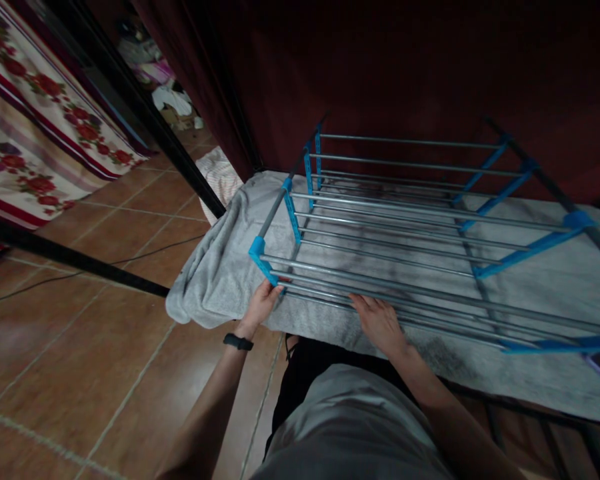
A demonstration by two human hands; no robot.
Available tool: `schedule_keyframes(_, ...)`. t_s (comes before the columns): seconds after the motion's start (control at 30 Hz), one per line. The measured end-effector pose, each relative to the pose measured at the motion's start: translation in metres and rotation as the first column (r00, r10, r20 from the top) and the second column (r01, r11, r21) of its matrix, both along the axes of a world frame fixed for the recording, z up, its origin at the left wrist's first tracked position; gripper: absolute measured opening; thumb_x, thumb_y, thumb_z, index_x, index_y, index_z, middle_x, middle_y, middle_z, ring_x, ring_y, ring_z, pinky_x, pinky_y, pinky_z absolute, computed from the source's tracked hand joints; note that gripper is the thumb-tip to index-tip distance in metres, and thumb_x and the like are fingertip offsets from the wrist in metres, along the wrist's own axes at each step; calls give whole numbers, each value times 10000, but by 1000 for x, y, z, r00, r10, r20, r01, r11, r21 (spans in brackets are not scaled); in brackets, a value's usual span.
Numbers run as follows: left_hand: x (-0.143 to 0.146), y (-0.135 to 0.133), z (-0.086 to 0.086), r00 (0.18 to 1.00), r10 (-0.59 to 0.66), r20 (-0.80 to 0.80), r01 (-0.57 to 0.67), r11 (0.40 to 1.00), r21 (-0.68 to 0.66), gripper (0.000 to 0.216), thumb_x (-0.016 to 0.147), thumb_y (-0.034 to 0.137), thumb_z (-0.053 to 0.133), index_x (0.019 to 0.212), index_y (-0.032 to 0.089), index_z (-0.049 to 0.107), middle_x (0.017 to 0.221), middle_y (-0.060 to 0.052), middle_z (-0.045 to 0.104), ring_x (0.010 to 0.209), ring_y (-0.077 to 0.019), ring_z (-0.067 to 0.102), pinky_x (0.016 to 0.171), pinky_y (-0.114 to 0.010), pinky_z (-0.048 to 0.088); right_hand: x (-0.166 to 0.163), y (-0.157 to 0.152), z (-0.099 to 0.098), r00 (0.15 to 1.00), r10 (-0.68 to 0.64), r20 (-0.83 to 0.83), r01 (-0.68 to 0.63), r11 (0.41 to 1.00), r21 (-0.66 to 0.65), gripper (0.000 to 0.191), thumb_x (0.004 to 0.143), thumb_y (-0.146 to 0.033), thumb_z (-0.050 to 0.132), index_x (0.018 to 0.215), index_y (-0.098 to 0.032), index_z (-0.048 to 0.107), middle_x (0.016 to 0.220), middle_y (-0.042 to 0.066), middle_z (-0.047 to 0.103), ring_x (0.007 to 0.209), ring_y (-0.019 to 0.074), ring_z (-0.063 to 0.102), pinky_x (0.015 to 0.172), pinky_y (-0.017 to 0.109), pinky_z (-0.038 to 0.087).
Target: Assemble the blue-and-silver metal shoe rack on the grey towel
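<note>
Left hand (263, 301): fingers curled around the near-left corner of a metal drying rack (405, 227), closed on the lowest front rods just below the blue plastic corner joint (258, 254). The wrist is bent upward and carries a black wristband (238, 342); the forearm rises from the lower left of the view.

Right hand (380, 323): laid palm down, fingers loosely spread and extended, on the near front rods of the same rack, to the right of the left hand and apart from it. Whether the fingertips hook around a rod cannot be told. The forearm enters from the lower right.

Drying rack: a frame of parallel grey metal rods joined by blue plastic cross-pieces (525, 251), lying flat with its rods running left to right. It rests on a grey towel (215, 280) that covers the supporting surface; the towel's left end hangs over the left edge and bunches at the near-left corner. Nothing hangs on the rods.

Surroundings: a dark red curtain (405, 73) stands behind the far edge of the towel. Black poles (145, 113) cross the terracotta tiled floor (80, 333) at left. A floral cloth (35, 113) fills the upper-left corner, and a small pale cloth (221, 175) lies on the floor beside the towel's far-left corner. The person's grey shirt (350, 427) occupies the bottom centre.
</note>
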State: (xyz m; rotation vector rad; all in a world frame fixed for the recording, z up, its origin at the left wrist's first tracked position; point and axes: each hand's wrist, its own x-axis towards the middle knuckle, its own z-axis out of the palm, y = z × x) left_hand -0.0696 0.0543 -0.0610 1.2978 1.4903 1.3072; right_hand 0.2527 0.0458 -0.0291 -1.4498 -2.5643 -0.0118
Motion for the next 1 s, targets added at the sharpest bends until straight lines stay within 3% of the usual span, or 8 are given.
schedule_keyframes(0.3,3,-4,-5,961,-4,-278,18,999,46,350,880,486,519,1002,170,606,1028,-87,694,1012,-234,625,953,-399,467,-1,4,9,1000,3,7,-2,987,-160,387,1017,-258,341,1326,-241,574,1222,91,685,968,202,676,864,318,476)
schedule_keyframes(0.63,9,-3,-7,952,50,-303,-30,997,70,341,894,460,513,1050,167,594,1053,-103,683,1022,-237,627,961,-422,476,-2,-1,3,998,32,-48,-35,997,-61,372,1005,-246,387,1319,-211,584,1210,112,680,1015,236,656,918,369,463)
schedule_keyframes(0.73,18,-14,-10,937,191,-292,-142,973,179,403,884,445,561,1159,151,555,1108,-118,646,1029,-232,618,929,-407,496,3,-1,10,999,17,-51,-20,998,-57,358,1009,-296,405,1320,-239,572,1180,90,691,1010,228,657,893,360,476)
schedule_keyframes(0.83,29,-36,-5,810,458,-366,-327,871,367,402,902,373,570,1233,152,516,1167,-129,596,1041,-231,598,908,-410,496,11,0,15,999,-15,-41,12,998,-65,333,1002,-287,428,1303,-253,567,1148,76,694,993,213,655,877,346,482)
schedule_keyframes(0.87,33,-43,-1,746,499,-442,-305,845,440,370,901,340,576,1214,147,530,1164,-136,591,1083,-250,578,946,-439,471,15,0,16,999,-30,-38,27,997,-70,319,999,-275,434,1283,-253,576,1125,71,698,970,208,657,866,344,484)
schedule_keyframes(0.9,38,-48,4,702,477,-528,-207,847,489,334,907,302,568,1198,143,540,1151,-144,594,1128,-272,558,986,-474,439,19,1,16,998,-45,-38,42,996,-73,307,995,-262,439,1267,-252,582,1108,66,700,955,205,657,860,343,484)
schedule_keyframes(1.0,62,-52,22,619,238,-748,237,851,468,325,920,211,528,1240,156,523,1165,-154,606,1168,-289,547,991,-478,434,32,-1,15,995,-88,-49,85,995,-61,277,986,-236,454,1223,-248,598,1067,56,703,933,202,653,855,348,480)
